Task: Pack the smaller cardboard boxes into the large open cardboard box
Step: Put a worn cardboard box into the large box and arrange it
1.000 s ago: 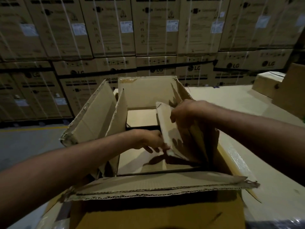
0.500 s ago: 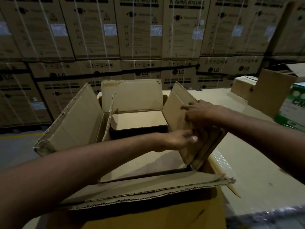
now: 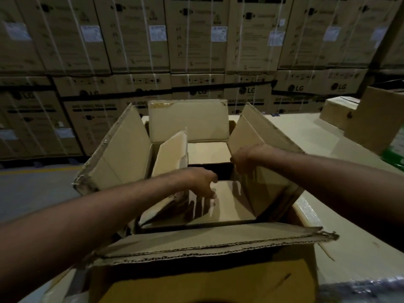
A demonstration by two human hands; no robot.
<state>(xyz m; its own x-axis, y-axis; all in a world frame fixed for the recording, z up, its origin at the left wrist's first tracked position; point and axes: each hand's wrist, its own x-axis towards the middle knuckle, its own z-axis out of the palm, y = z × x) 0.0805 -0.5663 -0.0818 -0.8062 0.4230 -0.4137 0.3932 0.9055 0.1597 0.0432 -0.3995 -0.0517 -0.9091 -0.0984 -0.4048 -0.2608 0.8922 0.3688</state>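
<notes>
We are looking down into the large open cardboard box sitting on the tabletop, flaps folded up and out. The left hand is reaching down inside it, fingers hanging loosely spread and holding nothing. We cannot tell if the tips are touching anything. The right hand is gripping the inner edge of the upright cardboard flap, fingers curling over that edge and pinching it.

A smaller cardboard box is lying inside the large one at the far end, just beyond both sets of fingers and between them. Its top is pale and its near side is dark. A tilted cardboard panel is leaning just left of the left fingers. Under those fingers a pale cardboard surface is catching their shadows; we cannot tell whether it is the box floor or another box.

Strapped washing machine cartons are stacked well beyond the fingers. Another small cardboard box is sitting on the tabletop, well right of the right fingers.
</notes>
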